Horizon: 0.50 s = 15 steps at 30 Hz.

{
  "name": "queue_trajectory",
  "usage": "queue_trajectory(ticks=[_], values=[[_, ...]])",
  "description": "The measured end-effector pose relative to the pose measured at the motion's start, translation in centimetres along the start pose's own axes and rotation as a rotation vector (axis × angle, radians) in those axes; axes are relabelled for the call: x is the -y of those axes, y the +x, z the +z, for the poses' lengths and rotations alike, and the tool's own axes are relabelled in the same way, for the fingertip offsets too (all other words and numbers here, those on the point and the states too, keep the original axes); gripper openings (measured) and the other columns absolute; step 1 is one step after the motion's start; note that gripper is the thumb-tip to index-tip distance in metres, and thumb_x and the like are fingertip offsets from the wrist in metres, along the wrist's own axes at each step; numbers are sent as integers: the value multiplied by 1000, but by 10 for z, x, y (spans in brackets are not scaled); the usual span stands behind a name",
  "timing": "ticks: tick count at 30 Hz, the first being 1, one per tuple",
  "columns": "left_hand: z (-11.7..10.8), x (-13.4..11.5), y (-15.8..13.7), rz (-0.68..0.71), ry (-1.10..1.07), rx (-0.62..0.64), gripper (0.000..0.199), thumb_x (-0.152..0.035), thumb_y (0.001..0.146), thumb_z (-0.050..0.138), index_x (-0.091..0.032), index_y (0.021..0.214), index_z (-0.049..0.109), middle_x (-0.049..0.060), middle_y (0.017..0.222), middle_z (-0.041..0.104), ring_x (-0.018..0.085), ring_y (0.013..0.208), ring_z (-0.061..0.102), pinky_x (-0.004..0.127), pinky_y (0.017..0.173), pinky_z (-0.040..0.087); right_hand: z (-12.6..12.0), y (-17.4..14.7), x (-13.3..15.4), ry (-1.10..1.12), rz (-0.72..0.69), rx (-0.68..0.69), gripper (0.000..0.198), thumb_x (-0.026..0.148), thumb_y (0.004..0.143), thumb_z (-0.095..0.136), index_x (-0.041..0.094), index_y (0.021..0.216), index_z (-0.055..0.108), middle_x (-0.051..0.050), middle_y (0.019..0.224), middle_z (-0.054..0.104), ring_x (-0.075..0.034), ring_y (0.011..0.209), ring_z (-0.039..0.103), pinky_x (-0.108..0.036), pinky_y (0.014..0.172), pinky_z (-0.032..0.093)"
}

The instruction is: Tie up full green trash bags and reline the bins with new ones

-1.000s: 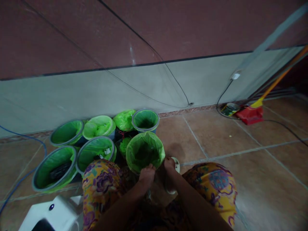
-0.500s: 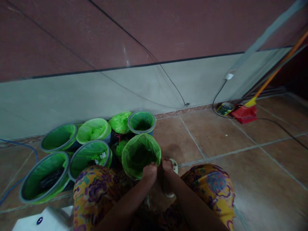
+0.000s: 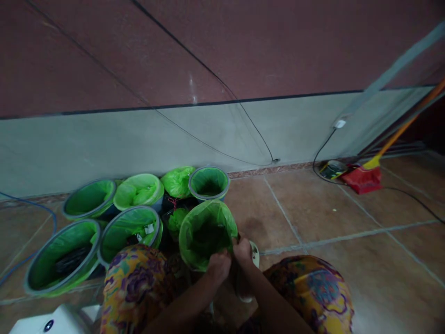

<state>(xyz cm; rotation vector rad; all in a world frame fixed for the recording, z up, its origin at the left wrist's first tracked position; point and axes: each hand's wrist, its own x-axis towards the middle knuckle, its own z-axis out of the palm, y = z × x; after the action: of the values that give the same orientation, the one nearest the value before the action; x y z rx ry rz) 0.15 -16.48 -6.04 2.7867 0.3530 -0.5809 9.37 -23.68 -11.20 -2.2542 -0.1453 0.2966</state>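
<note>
Between my knees stands a small bin lined with a green plastic bag (image 3: pixel 190 236), its mouth facing up and its inside dark. My left hand (image 3: pixel 219 266) is closed on the bag's near edge at the bin's front right. Close beside it, my right hand (image 3: pixel 243 250) pinches the same bag at the right side of the rim. The fingertips are partly hidden. Just behind is another lined bin (image 3: pixel 209 182) with a grey rim. A crumpled green bag (image 3: pixel 177 218) lies to the left.
Several more lined bins, including a near-left bin (image 3: pixel 31 273), crowd the left side. A red dustpan (image 3: pixel 363 180) and a can (image 3: pixel 333 170) stand by the wall at right. Cables run along the wall and floor. A white object (image 3: pixel 52 320) sits at the lower left.
Both hands stay on the bag's edge; the right hand has shifted slightly closer over the rim. The whole view has moved a little, with things appearing lower and mostly farther right.
</note>
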Motion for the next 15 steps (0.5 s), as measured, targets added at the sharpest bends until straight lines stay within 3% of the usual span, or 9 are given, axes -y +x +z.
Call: queue_trajectory(ticks=[5,9,12,15], values=[[0,5,-17,142,77,79,34,-10,92,36,-14,107,67,11,109,68,24,100,64,34,83,50,-11,-9,-5,-256,150,130,34,29,85,52,8,106,66,-19,96,72,-27,86,69,-30,69,48],[-13,10,-34,181,144,122,27,-11,88,45,-12,103,67,13,105,68,27,100,64,37,80,51,-34,8,7,-188,141,-24,51,41,89,44,4,121,60,-23,110,68,-28,100,67,-33,80,50],[-42,18,-28,81,37,-25,29,-32,86,56,-15,108,64,12,107,67,26,97,63,36,79,51,-45,36,27,-74,61,-125,48,35,92,36,6,119,63,-20,114,68,-26,103,66,-31,85,50],[-82,31,6,-29,-67,-279,32,-38,93,43,-18,108,63,9,107,66,23,99,62,34,84,49,-43,64,45,-10,43,-149,44,30,90,37,9,112,69,-17,111,70,-25,101,67,-31,87,50]])
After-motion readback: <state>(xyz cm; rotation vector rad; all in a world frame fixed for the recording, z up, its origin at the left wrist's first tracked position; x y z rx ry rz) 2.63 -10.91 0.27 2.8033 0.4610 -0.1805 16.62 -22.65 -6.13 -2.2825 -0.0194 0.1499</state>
